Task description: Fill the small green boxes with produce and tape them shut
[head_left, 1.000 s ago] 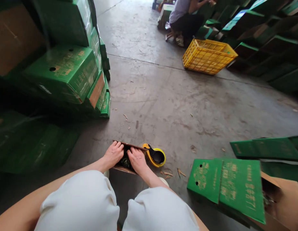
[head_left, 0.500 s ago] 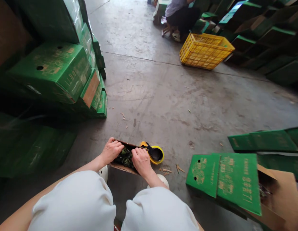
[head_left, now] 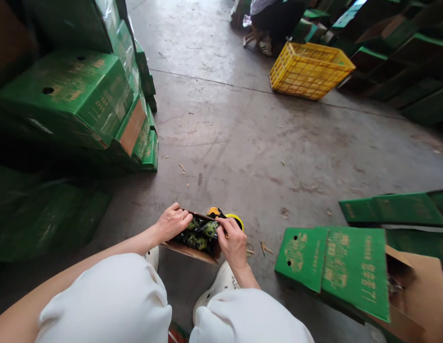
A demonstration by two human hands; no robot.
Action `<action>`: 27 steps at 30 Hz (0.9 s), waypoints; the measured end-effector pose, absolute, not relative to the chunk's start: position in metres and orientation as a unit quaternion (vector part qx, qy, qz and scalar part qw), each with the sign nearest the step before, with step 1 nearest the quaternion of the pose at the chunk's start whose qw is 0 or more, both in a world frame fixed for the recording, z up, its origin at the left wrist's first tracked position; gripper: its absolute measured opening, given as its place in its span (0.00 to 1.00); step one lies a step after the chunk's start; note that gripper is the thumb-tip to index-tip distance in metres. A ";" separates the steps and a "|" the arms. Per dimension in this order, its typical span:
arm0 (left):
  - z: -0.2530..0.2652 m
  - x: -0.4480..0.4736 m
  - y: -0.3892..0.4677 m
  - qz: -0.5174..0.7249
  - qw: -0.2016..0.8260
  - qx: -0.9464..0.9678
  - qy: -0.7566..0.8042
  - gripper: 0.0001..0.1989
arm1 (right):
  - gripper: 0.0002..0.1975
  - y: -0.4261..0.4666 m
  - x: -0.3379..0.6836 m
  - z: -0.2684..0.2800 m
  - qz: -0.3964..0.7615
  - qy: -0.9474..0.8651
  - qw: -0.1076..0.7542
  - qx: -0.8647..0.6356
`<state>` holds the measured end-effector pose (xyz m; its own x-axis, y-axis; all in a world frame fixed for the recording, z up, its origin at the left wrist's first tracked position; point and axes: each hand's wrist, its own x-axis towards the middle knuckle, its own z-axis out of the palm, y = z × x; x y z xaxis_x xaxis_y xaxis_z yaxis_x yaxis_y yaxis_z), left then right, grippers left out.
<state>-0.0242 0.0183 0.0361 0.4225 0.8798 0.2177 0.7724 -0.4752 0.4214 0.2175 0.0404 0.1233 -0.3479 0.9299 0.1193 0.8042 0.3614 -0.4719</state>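
An open cardboard box (head_left: 193, 252) sits low between my white shoes, its brown inner wall showing. Inside lie several green, rounded items (head_left: 197, 242) in dark, shiny plastic; their exact kind is unclear. My left hand (head_left: 172, 222) has its fingers curled over the far rim at the left. At the far right corner, my right hand (head_left: 233, 239) grips the rim with fingers bent over the edge. Just behind the box, a tape dispenser (head_left: 215, 212) with yellow and black parts rests on the floor, partly hidden by the box and my right hand.
Green cartons (head_left: 82, 95) are stacked at the left. On the right stands a green carton (head_left: 353, 267) with brown flaps open. A yellow plastic crate (head_left: 310, 71) is farther back, near a crouching person (head_left: 278, 21) and more cartons. Plant scraps (head_left: 266, 248) litter the floor.
My right hand has moved right along the rim to the corner, and my left hand slightly right. More of the green contents shows, while the tape dispenser is more covered.
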 end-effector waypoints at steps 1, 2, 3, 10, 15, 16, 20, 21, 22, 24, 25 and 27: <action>0.034 -0.021 0.019 0.207 0.128 0.836 0.492 0.14 | 0.13 0.042 0.219 0.123 0.182 -0.786 0.216 -0.550; 0.032 -0.017 0.020 0.203 0.127 0.842 0.484 0.15 | 0.13 0.045 0.220 0.123 0.193 -0.768 0.241 -0.561; 0.029 -0.014 0.021 0.196 0.126 0.850 0.472 0.15 | 0.13 0.047 0.221 0.123 0.203 -0.751 0.260 -0.572; 0.020 0.006 0.016 0.166 0.187 0.866 0.434 0.11 | 0.13 0.055 0.220 0.121 0.245 -0.707 0.283 -0.600; 0.028 0.013 0.008 0.127 0.213 0.876 0.413 0.10 | 0.13 0.056 0.217 0.121 0.234 -0.709 0.278 -0.604; 0.030 0.012 0.008 0.120 0.216 0.875 0.415 0.11 | 0.13 0.055 0.216 0.122 0.227 -0.711 0.275 -0.606; 0.036 -0.007 0.005 0.174 0.220 0.862 0.422 0.14 | 0.13 0.047 0.208 0.130 0.205 -0.748 0.272 -0.569; 0.036 -0.015 0.002 0.205 0.215 0.849 0.437 0.14 | 0.13 0.044 0.204 0.132 0.203 -0.763 0.274 -0.549; 0.036 -0.023 -0.002 0.234 0.209 0.829 0.464 0.15 | 0.12 0.043 0.200 0.133 0.200 -0.780 0.274 -0.527; 0.033 -0.038 -0.011 0.282 0.202 0.770 0.536 0.16 | 0.12 0.043 0.187 0.133 0.186 -0.814 0.257 -0.487; 0.031 -0.044 -0.015 0.303 0.209 0.735 0.570 0.16 | 0.13 0.045 0.179 0.131 0.176 -0.833 0.236 -0.469; 0.027 -0.050 -0.022 0.348 0.253 0.664 0.612 0.17 | 0.13 0.050 0.163 0.123 0.149 -0.873 0.169 -0.432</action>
